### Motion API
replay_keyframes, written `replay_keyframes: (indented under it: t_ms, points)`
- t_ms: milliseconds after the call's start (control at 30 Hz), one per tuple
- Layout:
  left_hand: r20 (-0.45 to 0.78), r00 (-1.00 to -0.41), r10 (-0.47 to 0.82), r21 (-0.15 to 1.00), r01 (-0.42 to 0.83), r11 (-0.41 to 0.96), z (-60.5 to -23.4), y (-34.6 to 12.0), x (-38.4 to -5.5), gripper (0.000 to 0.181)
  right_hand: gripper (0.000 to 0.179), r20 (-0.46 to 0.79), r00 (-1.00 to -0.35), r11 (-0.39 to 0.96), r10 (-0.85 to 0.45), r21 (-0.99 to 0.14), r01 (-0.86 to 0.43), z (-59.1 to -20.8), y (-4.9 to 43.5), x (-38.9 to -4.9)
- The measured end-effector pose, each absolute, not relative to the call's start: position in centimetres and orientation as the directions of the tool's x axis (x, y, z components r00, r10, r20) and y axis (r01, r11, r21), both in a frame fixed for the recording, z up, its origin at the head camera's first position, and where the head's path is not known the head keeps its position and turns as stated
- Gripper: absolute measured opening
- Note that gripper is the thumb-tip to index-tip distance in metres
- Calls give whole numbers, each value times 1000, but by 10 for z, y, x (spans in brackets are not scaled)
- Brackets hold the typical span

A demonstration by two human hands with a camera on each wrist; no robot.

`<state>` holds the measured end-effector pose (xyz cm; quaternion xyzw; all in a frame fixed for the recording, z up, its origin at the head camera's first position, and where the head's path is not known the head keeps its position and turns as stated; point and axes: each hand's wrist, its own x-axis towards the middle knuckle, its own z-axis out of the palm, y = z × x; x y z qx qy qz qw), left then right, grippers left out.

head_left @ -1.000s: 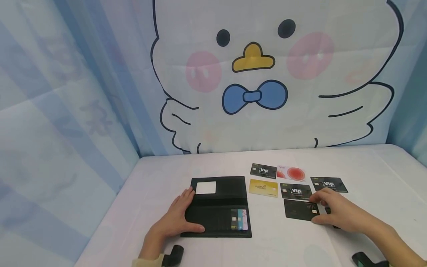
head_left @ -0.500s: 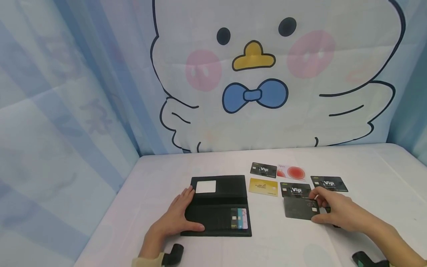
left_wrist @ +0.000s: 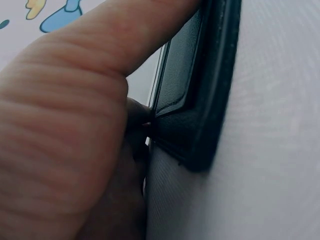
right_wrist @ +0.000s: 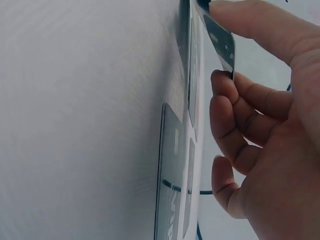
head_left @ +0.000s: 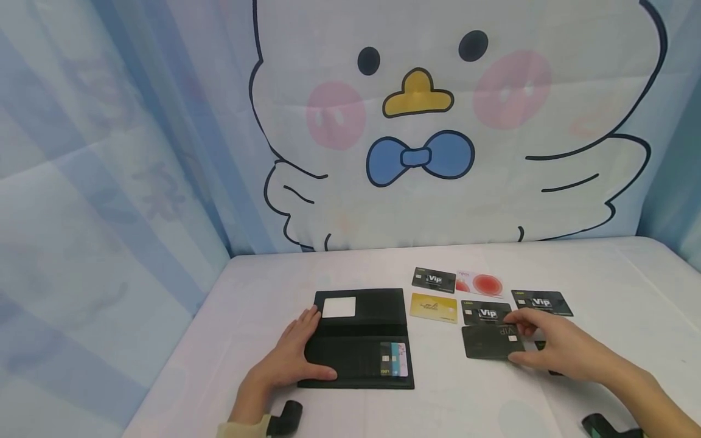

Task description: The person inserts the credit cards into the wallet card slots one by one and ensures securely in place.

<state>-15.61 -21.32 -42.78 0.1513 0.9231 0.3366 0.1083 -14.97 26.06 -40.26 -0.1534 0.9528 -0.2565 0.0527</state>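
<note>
A black VIP card (head_left: 486, 344) is pinched between the thumb and fingertips of my right hand (head_left: 561, 347). In the right wrist view the held card (right_wrist: 222, 47) stands off the table surface, with the other fingers curled below it. My left hand (head_left: 285, 359) lies on the left edge of an open black wallet (head_left: 345, 359), its thumb over the lower panel. Several cards (head_left: 394, 359) show in the wallet's lower right, and a white patch (head_left: 339, 307) in its upper panel. The left wrist view shows the thumb (left_wrist: 100, 65) along the wallet's edge (left_wrist: 200, 115).
Between the wallet and right hand lie a gold card (head_left: 433, 308), a black Vip card (head_left: 433, 280), a red-and-white card (head_left: 482, 284) and another Vip card (head_left: 486, 312). One more Vip card (head_left: 542, 302) lies beyond the right hand. A dark card (head_left: 540, 345) is mostly hidden beneath it.
The pinched card has tilted, catching light half a second ago, and now sits slightly further left with my right fingertips. My left hand and the wallet have stayed in place.
</note>
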Motion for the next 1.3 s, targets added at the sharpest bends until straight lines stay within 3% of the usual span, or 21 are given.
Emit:
replay_keyframes:
  t_ms: [233,667,1300]
  points:
    - [-91,-930,356,662,210,719,-427,-212,-156,120,62,15,-952,817,-305,-509,-270,-401,258,-147]
    - [-97,-929,358,655,211,725,-427,-215,-156,120,57,192,-924,761,-332,-525,-382,-402,239,-142]
    - [-102,-935,341,647,198,737,-427,-211,-155,121,56,236,-874,657,-424,-585,-476,-395,187,-142]
